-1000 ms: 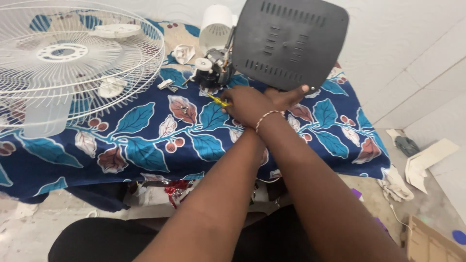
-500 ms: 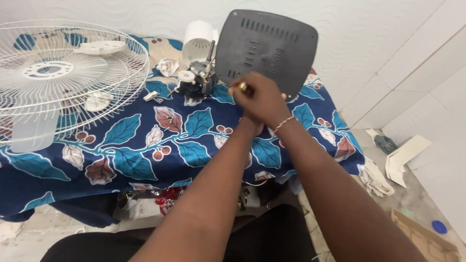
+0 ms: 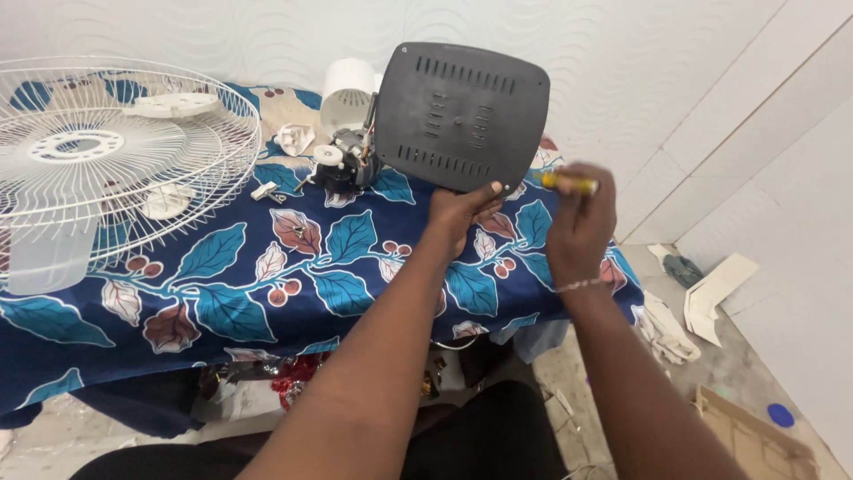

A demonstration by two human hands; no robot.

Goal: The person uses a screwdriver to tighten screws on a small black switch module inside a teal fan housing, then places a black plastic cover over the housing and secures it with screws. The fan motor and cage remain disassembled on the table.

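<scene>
left hand [image 3: 462,212] gripping lower edge of dark grey vented plastic panel [image 3: 460,116], propped upright on leaf-print cloth [image 3: 267,284]; right hand [image 3: 579,222] closed around yellow-handled screwdriver [image 3: 569,183], just right of panel, long axis level, pointing left toward it.

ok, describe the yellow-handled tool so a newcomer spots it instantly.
Start at the table under the blue leaf-print cloth, then the dark grey vented plastic panel propped upright by the left hand. Just right of it, the right hand grips a slim yellow-handled tool, the only yellow thing there.
</scene>
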